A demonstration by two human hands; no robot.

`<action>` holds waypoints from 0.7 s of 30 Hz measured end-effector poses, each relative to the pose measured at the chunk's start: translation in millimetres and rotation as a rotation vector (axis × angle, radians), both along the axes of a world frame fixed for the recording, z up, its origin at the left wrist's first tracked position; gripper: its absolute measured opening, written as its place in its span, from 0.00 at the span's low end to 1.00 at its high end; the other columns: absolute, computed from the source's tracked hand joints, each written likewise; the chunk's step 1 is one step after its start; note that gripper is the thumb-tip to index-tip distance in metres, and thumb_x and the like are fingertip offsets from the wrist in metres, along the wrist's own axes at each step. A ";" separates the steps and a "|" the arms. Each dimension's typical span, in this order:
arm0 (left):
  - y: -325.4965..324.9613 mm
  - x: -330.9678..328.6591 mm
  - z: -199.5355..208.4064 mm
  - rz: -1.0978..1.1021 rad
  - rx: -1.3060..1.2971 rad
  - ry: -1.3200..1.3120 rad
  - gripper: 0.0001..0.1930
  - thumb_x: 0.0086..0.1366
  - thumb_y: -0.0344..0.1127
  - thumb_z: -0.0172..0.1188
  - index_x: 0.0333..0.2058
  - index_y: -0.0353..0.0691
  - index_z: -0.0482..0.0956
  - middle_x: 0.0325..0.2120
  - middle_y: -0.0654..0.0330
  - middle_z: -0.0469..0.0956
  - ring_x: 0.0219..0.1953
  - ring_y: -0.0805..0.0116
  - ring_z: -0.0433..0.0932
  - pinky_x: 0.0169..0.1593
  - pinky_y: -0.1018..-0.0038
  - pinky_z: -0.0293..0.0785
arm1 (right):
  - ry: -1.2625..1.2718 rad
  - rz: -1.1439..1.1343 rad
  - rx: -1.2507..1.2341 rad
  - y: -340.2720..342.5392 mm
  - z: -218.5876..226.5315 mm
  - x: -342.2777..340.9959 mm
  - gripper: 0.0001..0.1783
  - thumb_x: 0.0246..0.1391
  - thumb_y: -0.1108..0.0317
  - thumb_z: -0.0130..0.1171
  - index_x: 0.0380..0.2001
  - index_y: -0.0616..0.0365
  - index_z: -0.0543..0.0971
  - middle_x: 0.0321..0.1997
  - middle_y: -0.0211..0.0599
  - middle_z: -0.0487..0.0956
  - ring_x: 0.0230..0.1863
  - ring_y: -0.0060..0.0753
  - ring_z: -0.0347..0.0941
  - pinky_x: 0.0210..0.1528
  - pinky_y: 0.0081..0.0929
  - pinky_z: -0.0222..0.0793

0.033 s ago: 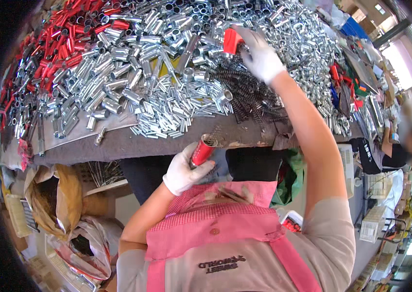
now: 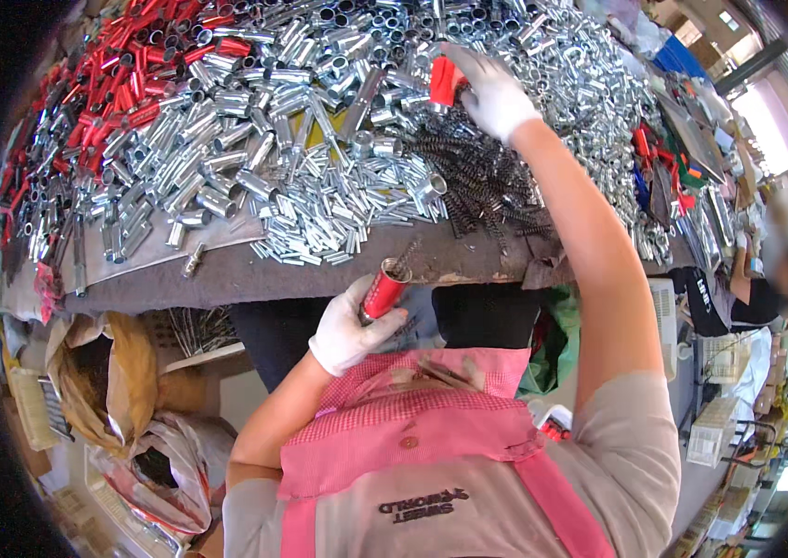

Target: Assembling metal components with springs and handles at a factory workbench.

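A white glove covers my left hand (image 2: 347,332), which is closed around a red tube (image 2: 384,293) in front of the table edge. The tube's open metal-rimmed end points up and away. A thin coil spring (image 2: 410,249) sticks out of that end. Farther off, over the heap, my right hand (image 2: 501,98), also gloved, has its fingers curled about a red block-shaped piece (image 2: 443,82). Its exact kind I cannot make out. Below that hand lies a pile of dark coil springs (image 2: 487,177).
Shiny metal tubes (image 2: 226,149) cover the table, with small thin tubes (image 2: 319,214) near its front and red tubes (image 2: 124,84) at the far left. Open sacks (image 2: 124,391) stand below left. Another person (image 2: 738,293) is at the right.
The spring at the red tube's mouth now stands more upright. My left hand and the tube have shifted slightly left; my right hand has moved slightly left too.
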State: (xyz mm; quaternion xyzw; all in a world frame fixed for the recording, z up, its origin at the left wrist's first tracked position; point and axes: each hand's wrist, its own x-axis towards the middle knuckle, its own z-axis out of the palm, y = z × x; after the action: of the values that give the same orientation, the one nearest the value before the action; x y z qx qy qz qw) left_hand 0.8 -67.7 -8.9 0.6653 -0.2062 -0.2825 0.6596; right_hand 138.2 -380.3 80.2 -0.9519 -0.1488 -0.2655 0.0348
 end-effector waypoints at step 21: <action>44.0 -25.3 3.5 -0.307 0.342 -0.237 0.20 0.52 0.45 0.65 0.40 0.40 0.76 0.26 0.49 0.78 0.30 0.53 0.79 0.35 0.66 0.74 | 1.075 0.315 0.430 70.2 4.9 -191.9 0.21 0.37 0.59 0.69 0.35 0.57 0.77 0.28 0.40 0.79 0.30 0.40 0.76 0.36 0.31 0.71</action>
State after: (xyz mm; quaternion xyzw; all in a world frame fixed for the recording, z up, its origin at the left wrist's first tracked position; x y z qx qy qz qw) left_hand -24.5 -23.7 -5.4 0.7566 -0.3298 -0.3302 0.4580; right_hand -53.7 -310.1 85.1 -0.8908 -0.1925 0.2376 0.3362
